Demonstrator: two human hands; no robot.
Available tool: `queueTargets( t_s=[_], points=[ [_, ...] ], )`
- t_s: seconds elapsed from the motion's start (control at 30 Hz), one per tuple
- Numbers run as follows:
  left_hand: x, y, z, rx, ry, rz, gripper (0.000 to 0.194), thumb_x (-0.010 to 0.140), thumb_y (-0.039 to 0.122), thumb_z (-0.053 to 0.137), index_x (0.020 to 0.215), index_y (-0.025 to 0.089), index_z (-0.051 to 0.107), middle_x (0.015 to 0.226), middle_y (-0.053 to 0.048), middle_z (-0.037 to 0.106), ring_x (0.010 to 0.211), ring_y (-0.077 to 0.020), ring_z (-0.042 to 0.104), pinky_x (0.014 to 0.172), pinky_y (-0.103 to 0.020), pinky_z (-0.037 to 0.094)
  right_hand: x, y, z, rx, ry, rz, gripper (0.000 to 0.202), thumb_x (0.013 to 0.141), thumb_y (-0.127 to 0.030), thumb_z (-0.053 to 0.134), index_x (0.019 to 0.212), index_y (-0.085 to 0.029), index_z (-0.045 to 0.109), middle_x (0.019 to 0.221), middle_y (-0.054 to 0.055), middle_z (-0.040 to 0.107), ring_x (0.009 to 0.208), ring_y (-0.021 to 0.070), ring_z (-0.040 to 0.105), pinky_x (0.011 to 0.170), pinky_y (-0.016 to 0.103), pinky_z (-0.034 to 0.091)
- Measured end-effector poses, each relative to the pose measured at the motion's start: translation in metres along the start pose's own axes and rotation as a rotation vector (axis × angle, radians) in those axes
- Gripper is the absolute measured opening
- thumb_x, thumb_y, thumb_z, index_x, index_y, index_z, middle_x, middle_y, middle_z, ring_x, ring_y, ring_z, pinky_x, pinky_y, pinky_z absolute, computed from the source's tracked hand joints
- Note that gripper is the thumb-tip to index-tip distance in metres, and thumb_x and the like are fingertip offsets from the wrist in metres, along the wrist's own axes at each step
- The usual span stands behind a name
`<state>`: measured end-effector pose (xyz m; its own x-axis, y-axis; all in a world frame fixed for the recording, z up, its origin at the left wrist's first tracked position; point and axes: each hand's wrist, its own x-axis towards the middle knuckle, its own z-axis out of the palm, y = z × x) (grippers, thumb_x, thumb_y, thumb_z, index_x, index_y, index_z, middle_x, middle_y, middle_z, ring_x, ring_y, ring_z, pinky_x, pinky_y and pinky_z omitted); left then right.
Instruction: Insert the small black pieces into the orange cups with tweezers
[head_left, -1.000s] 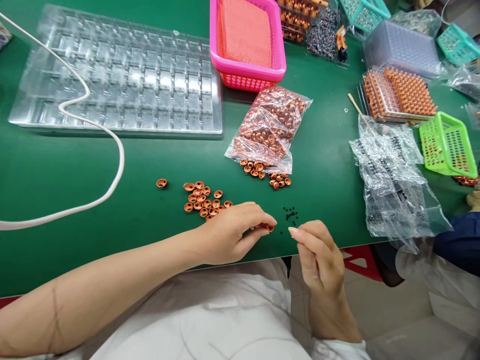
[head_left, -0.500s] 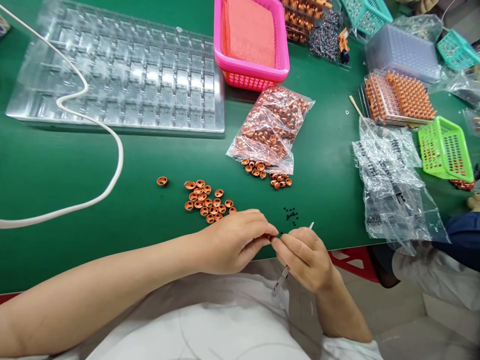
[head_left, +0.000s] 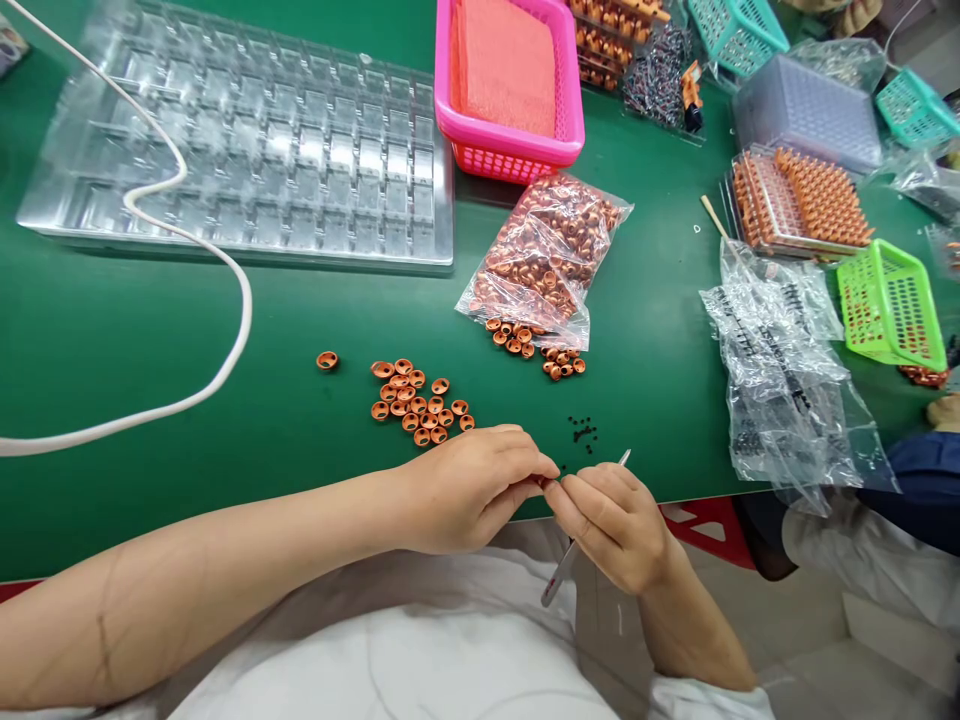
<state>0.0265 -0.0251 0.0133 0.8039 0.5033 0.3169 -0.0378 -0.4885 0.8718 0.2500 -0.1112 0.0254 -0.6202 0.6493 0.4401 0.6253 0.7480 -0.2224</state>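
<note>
At the table's near edge, my left hand (head_left: 472,490) pinches a small copper-coloured cup (head_left: 541,481), nearly all hidden by the fingertips. My right hand (head_left: 619,525) meets it there, thumb and fingertips pressed together at the same piece. Tucked across the right palm are metal tweezers (head_left: 556,580), one end sticking out below the hand and the pointed end above. Tiny black pieces (head_left: 583,433) lie scattered just beyond the right hand. Left of them is a loose pile of copper-coloured cups with holes (head_left: 424,405), and one single cup (head_left: 327,361) sits apart.
A clear bag of copper cups (head_left: 547,250) lies spilling some out. Behind it stands a pink basket (head_left: 510,160). A clear moulded tray (head_left: 262,150) and white cable (head_left: 244,310) occupy the left. Plastic bags (head_left: 795,390) and a green basket (head_left: 892,305) are right, near another person's sleeve.
The view has shifted slightly. Both hands stay together at the small cup, and the tweezers' lower end has tilted a little to the left.
</note>
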Motion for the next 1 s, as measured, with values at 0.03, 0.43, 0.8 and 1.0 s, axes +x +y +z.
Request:
queueTargets(
  t_s=[0.03, 0.43, 0.8, 1.0],
  points=[
    [0.0000, 0.0004, -0.0004, -0.009, 0.001, -0.002, 0.019, 0.102, 0.011, 0.049, 0.109, 0.012, 0.066, 0.089, -0.009, 0.072, 0.080, -0.0180, 0.064, 0.071, -0.027, 0.054, -0.0003, 0.0001, -0.0001, -0.006, 0.011, -0.003, 0.032, 0.099, -0.007, 0.042, 0.114, -0.006, 0.071, 0.096, 0.011, 0.072, 0.087, 0.0194, 0.065, 0.072, 0.034, 0.055],
    [-0.0014, 0.0003, 0.0000, -0.063, -0.022, -0.021, 0.017, 0.102, 0.010, 0.051, 0.108, 0.014, 0.066, 0.088, -0.008, 0.072, 0.080, -0.0173, 0.063, 0.072, -0.026, 0.053, -0.0011, 0.0015, -0.0018, 0.011, -0.008, -0.041, 0.028, 0.097, -0.006, 0.048, 0.107, -0.008, 0.074, 0.093, 0.011, 0.071, 0.086, 0.0199, 0.064, 0.071, 0.034, 0.054],
    [-0.0020, 0.0002, 0.0008, -0.059, -0.026, -0.019, 0.018, 0.101, 0.009, 0.050, 0.107, 0.014, 0.066, 0.086, -0.007, 0.072, 0.079, -0.0175, 0.063, 0.071, -0.026, 0.052, -0.0038, 0.0020, -0.0010, 0.087, -0.016, -0.021, 0.033, 0.098, -0.005, 0.043, 0.117, -0.007, 0.069, 0.095, 0.012, 0.073, 0.086, 0.0196, 0.065, 0.069, 0.034, 0.054],
    [-0.0024, 0.0005, 0.0020, -0.068, -0.031, -0.022, 0.019, 0.101, 0.009, 0.050, 0.106, 0.011, 0.068, 0.087, -0.008, 0.072, 0.079, -0.0175, 0.063, 0.072, -0.026, 0.052, -0.0015, 0.0031, 0.0005, 0.097, 0.001, -0.043, 0.029, 0.097, -0.005, 0.046, 0.114, -0.004, 0.069, 0.095, 0.012, 0.071, 0.084, 0.0202, 0.065, 0.068, 0.035, 0.053]
  ],
)
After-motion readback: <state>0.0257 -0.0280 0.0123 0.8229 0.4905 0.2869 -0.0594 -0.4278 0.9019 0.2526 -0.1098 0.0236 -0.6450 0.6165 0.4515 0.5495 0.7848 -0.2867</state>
